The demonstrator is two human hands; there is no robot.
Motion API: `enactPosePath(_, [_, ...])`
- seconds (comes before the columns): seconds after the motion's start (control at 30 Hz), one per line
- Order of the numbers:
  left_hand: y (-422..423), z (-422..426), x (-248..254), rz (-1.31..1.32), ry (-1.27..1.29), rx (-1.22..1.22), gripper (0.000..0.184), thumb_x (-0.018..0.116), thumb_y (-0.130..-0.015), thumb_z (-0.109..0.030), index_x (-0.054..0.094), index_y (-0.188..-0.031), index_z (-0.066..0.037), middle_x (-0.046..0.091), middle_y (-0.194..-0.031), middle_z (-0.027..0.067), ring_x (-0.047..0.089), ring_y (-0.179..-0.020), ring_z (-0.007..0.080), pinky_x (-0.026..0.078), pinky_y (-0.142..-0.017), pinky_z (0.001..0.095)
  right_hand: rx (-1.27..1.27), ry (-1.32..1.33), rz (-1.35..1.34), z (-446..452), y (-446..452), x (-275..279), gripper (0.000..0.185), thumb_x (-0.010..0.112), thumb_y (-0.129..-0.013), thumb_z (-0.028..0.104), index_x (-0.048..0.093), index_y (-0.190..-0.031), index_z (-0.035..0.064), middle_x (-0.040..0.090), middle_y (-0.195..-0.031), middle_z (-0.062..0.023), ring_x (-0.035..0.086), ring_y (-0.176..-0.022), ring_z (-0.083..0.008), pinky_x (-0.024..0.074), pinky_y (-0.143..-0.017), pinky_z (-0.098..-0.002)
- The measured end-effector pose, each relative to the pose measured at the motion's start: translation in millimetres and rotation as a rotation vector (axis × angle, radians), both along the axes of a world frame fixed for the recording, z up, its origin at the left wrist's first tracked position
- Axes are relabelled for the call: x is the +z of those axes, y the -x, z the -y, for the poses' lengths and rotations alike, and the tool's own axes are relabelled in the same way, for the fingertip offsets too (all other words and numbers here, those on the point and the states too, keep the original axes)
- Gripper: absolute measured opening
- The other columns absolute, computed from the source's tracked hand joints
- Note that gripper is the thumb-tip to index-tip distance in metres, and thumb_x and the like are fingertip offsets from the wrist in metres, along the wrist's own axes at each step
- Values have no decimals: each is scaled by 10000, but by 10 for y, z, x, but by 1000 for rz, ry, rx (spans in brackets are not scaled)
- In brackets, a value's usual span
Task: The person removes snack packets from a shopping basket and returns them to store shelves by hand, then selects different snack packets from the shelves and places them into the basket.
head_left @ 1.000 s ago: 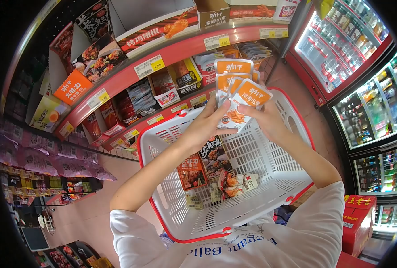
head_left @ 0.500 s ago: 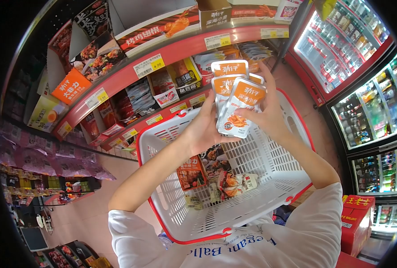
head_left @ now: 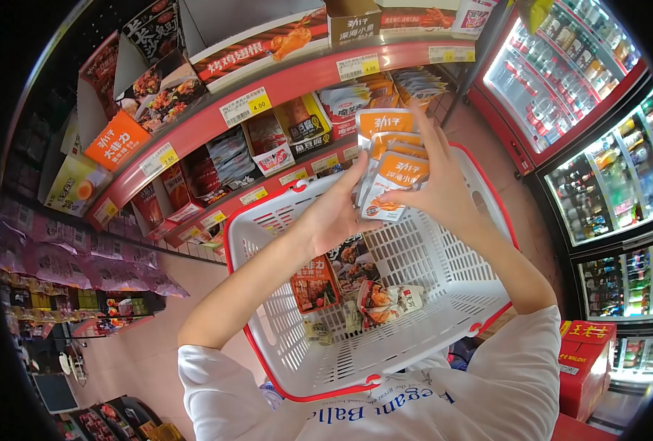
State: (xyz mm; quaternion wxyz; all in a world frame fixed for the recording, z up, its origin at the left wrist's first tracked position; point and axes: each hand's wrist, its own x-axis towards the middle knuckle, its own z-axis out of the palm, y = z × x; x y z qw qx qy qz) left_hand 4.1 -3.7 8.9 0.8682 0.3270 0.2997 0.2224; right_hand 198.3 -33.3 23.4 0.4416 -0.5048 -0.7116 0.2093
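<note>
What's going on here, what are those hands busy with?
The person's left hand and right hand hold a fanned stack of flat orange-and-white packets, the right thumb on the front one. The stack is above a white plastic basket with a red rim. In the basket lie an orange-red packet, a black packet with food pictures and other small packs. Beyond are store shelves with red edges.

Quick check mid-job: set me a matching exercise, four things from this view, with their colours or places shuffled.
1. Handful of packets
2. Basket
3. Carton
4. Row of bags

A. Red, at the lower right of the view
B. White with a red rim
C. Purple, at the far left of the view
D. Orange and white, between the left hand and right hand

Pairs: 1-D, 2-B, 3-A, 4-C
</note>
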Motion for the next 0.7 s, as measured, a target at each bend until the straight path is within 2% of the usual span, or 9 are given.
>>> enactPosePath(0.13, [-41, 35, 16, -56, -39, 64, 625, 370, -1002, -586, 317, -1495, -205, 451, -1454, 24, 464, -1310, 190, 351, -1089, 528, -65, -36, 65, -41, -21, -104, 1119, 925, -538, 211, 302, -1463, 121, 455, -1322, -180, 531, -1203, -358, 465, -991, -441])
enactPosePath(0.23, [-15, -18, -20, -38, -9, 99, 617, 360, -1006, -584, 344, -1475, -184, 478, -1430, 18, 469, -1302, 177, 348, -1096, 491, -82, -24, -16, -75, -45, -217, 1065, 939, -551, 245, 317, -1395, 62, 475, -1299, -191, 547, -1184, -352, 470, -981, -437])
enactPosePath(0.3, [4, -67, -85, -43, 9, 117, 592, 353, -1015, -568, 370, -1457, -175, 499, -1404, 13, 479, -1281, 164, 362, -1084, 465, -136, 107, -96, -51, -47, -260, 1040, 943, -562, 267, 321, -1360, 27, 491, -1284, -195, 562, -1167, -349, 470, -980, -436])
enactPosePath(0.43, [-13, -27, -99, -120, -40, 129, 518, 338, -1038, -520, 441, -1400, -164, 544, -1333, -1, 509, -1208, 126, 399, -1041, 383, -164, 135, -62, 18, 30, -271, 998, 932, -592, 261, 323, -1346, 26, 495, -1286, -188, 568, -1158, -341, 466, -985, -432])
enactPosePath(0.5, [-39, 7, -109, -159, -37, 163, 508, 341, -1042, -510, 448, -1398, -166, 549, -1319, -6, 519, -1180, 114, 412, -1021, 359, -17, -10, -157, 21, 73, -303, 915, 889, -672, 232, 324, -1361, 22, 494, -1292, -178, 566, -1164, -329, 455, -999, -433])
enactPosePath(0.53, [-43, 11, -114, -199, -33, 198, 497, 343, -1045, -500, 454, -1396, -167, 555, -1306, -11, 528, -1152, 103, 424, -1001, 335, -15, -12, -156, 12, 72, -287, 915, 889, -672, 232, 324, -1361, 22, 494, -1292, -178, 566, -1164, -329, 455, -999, -433])
enactPosePath(0.6, [-36, -9, -148, -190, -45, 190, 528, 350, -1035, -525, 445, -1406, -161, 552, -1310, -8, 521, -1168, 106, 418, -1009, 336, 11, 59, -26, -7, 43, -240, 864, 839, -735, 145, 304, -1404, 34, 434, -1365, -184, 510, -1249, -264, 458, -1025, -389])
enactPosePath(0.67, [-27, -33, -149, -179, -59, 183, 561, 356, -1025, -550, 436, -1415, -155, 549, -1315, -5, 514, -1185, 108, 412, -1017, 337, 25, 33, -48, -39, -5, -221, 813, 816, -767, 175, 320, -1395, 31, 465, -1334, -176, 535, -1218, -273, 455, -1018, -391])
enactPosePath(0.7, [-16, -53, -134, -126, -89, 121, 580, 414, -1020, -512, 372, -1451, -127, 508, -1360, 19, 470, -1244, 133, 392, -1042, 364, 38, 6, -73, -64, -28, -202, 765, 792, -798, 206, 335, -1386, 29, 497, -1304, -169, 561, -1187, -282, 451, -1010, -393])
